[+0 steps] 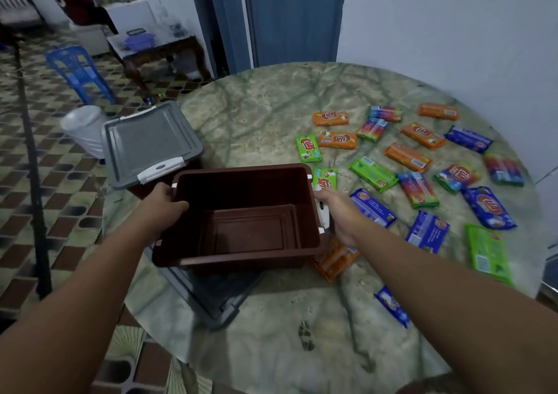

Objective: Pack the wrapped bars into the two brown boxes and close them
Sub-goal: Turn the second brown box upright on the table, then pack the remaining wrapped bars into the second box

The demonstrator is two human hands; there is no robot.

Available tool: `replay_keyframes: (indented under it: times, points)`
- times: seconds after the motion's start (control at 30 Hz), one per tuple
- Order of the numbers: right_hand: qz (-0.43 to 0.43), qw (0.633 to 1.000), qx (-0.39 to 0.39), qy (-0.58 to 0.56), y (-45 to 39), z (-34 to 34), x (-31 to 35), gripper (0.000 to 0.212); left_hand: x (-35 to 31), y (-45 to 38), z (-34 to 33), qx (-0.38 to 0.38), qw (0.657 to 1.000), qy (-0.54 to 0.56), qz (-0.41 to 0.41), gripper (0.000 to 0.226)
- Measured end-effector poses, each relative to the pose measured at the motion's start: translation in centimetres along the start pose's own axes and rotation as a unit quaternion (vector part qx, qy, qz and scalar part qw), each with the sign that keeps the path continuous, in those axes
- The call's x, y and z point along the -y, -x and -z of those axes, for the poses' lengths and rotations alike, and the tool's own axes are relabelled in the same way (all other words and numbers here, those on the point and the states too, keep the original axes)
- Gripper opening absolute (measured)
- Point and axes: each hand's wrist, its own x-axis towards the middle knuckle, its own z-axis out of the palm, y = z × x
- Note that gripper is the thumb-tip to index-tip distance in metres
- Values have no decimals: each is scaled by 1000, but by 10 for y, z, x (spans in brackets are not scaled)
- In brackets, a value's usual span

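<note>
At the far left of the round marbled bench (271,116) sits a second brown plastic box with its grey lid (149,141) on. The left hand (164,205) curls over the left rim of the open, empty brown plastic box (241,215), thumb inside the wall; the right hand (338,212) grips the opposite side by its white latch (323,212). The box sits over a loose grey lid (217,294) (whether lifted or resting, I cannot tell). To the right lie the scattered wrapped bars (419,152) in orange, green and blue, one orange bar (335,257) partly under the box.
</note>
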Motion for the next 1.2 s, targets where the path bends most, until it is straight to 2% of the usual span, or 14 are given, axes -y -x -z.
replay_keyframes:
  times: [0.07,0.17,0.23,0.33,0.47,0.67,0.83,1.2]
  points:
    - [14,1000,3,19,3,1,-3,17,-1,3,-3,-16,992,-125,-8,41]
    - [32,998,13,54,3,7,-5,22,-13,7,-7,-72,955,-287,-16,71]
    - [39,995,14,88,5,13,-4,30,-30,14,-12,-118,935,-329,-54,83]
    - [46,995,14,89,11,29,-3,39,-69,34,-27,-147,923,-326,-146,79]
    - [58,994,-14,97,19,58,-6,35,-125,64,-68,-92,918,-276,-271,66]
    - [78,983,-74,150,38,107,-11,18,-170,97,-152,79,896,-212,-381,38]
    - [83,975,-104,178,54,139,-19,10,-180,115,-204,154,877,-219,-399,21]
    - [68,963,-106,238,76,165,-37,19,-171,127,-254,219,838,-304,-397,24]
